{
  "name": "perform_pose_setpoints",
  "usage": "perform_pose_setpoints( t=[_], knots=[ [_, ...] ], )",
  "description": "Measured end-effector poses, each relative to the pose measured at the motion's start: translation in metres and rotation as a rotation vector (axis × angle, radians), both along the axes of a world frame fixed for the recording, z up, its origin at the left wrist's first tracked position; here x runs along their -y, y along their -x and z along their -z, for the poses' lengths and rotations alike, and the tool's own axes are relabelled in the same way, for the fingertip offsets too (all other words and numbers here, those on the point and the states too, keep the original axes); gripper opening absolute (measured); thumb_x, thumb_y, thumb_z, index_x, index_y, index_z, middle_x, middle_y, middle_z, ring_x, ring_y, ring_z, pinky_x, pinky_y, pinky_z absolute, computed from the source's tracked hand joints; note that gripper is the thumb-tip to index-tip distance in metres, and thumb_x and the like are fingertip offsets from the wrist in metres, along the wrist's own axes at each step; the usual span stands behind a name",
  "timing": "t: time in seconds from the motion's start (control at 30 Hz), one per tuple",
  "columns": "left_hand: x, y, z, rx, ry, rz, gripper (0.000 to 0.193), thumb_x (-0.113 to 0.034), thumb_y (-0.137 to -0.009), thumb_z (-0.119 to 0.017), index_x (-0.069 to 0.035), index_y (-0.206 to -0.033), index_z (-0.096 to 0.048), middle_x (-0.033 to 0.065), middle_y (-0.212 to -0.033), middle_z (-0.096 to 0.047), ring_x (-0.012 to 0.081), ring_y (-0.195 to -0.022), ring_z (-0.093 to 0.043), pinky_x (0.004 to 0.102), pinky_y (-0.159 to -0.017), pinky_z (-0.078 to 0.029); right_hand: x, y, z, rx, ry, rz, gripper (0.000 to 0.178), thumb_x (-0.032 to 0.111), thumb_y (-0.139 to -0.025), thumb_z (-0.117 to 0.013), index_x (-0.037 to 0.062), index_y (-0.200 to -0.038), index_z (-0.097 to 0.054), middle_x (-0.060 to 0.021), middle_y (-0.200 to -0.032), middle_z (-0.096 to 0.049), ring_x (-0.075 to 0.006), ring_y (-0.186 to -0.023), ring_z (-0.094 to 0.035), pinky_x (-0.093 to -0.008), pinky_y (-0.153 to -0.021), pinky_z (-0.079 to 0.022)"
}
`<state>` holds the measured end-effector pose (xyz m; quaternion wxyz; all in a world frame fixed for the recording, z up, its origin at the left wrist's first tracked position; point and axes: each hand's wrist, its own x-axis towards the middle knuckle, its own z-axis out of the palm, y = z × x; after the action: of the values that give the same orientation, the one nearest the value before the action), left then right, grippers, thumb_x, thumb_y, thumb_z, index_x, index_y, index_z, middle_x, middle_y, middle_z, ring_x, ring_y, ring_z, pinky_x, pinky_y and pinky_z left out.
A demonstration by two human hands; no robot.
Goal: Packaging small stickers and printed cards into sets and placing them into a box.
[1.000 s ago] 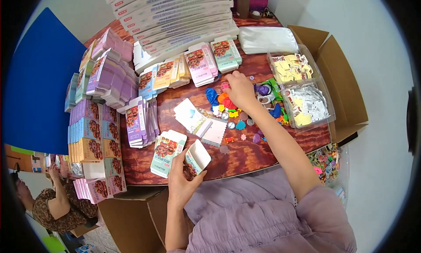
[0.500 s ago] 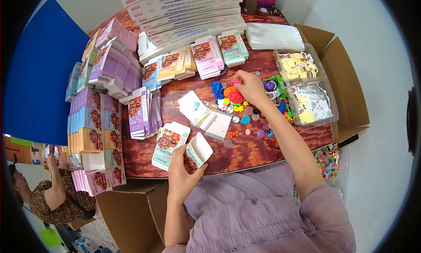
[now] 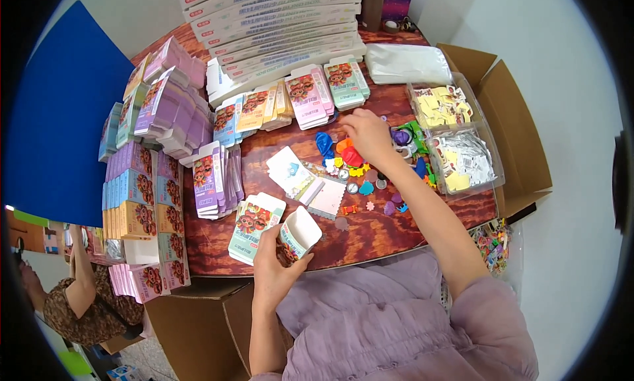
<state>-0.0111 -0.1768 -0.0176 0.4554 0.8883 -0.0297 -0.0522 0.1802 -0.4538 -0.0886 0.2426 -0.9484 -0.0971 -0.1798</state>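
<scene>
My left hand [image 3: 276, 275] grips a small open carton [image 3: 304, 228] printed in green, its white inside facing up. Beside it a stack of flat green cartons [image 3: 254, 224] lies on the table. My right hand [image 3: 368, 138] is at the far edge of a heap of small colourful trinkets, fingers bent together; anything between them is hidden. Under that hand are a red trinket [image 3: 352, 158] and a blue balloon-like piece [image 3: 324, 145]. Nearer me lie a pale card [image 3: 288, 166] with a blue figure and a pink scalloped notepad [image 3: 328, 197].
Folded cartons in purple [image 3: 206, 183], yellow [image 3: 256, 109] and pink [image 3: 305, 100] ring the left and back. Long white boxes [image 3: 277, 34] are stacked behind. A clear tray [image 3: 500, 163] of small packets stands right, beside a cardboard box [image 3: 518, 130]. Another person [image 3: 82, 295] works at far left.
The carton in my left hand shows more of its open mouth. The pink piece at my right fingertips no longer shows. The whole view has shifted slightly.
</scene>
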Motion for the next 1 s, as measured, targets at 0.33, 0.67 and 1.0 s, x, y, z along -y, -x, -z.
perform_pose_setpoints(
  t=[0.33, 0.67, 1.0],
  knots=[
    [-0.007, -0.001, 0.010, -0.003, 0.105, 0.036, 0.072, -0.003, -0.068, -0.083, 0.003, -0.131, -0.048, 0.0108, -0.120, -0.052, 0.0209, -0.106, -0.058, 0.0334, -0.087, -0.052, 0.007, -0.012, -0.005, 0.003, 0.298, -0.171, 0.010, 0.006, -0.081, -0.062, 0.0039, -0.091, -0.061, -0.0143, -0.092, -0.062, -0.0339, -0.081, -0.065, -0.0423, -0.070, -0.054],
    [-0.001, -0.004, 0.021, 0.019, 0.231, 0.086, 0.076, 0.004, -0.070, -0.080, -0.002, -0.136, -0.043, 0.0056, -0.128, -0.046, 0.0194, -0.111, -0.057, 0.0321, -0.087, -0.056, 0.034, 0.002, -0.045, -0.643, -1.007, -0.125, 0.010, 0.014, -0.091, -0.064, 0.0063, -0.093, -0.058, -0.0067, -0.096, -0.068, -0.0106, -0.078, -0.065, -0.0238, -0.055, -0.054],
    [-0.004, 0.007, 0.010, 0.059, 0.155, -0.029, 0.068, -0.007, -0.069, -0.083, -0.001, -0.129, -0.050, 0.0135, -0.122, -0.054, 0.0255, -0.109, -0.058, 0.0363, -0.090, -0.050, -0.063, 0.035, -0.035, -0.482, -0.369, -0.301, 0.029, 0.023, -0.083, -0.073, 0.0037, -0.103, -0.066, -0.0082, -0.080, -0.065, -0.0240, -0.085, -0.067, -0.0357, -0.077, -0.052]
  ],
)
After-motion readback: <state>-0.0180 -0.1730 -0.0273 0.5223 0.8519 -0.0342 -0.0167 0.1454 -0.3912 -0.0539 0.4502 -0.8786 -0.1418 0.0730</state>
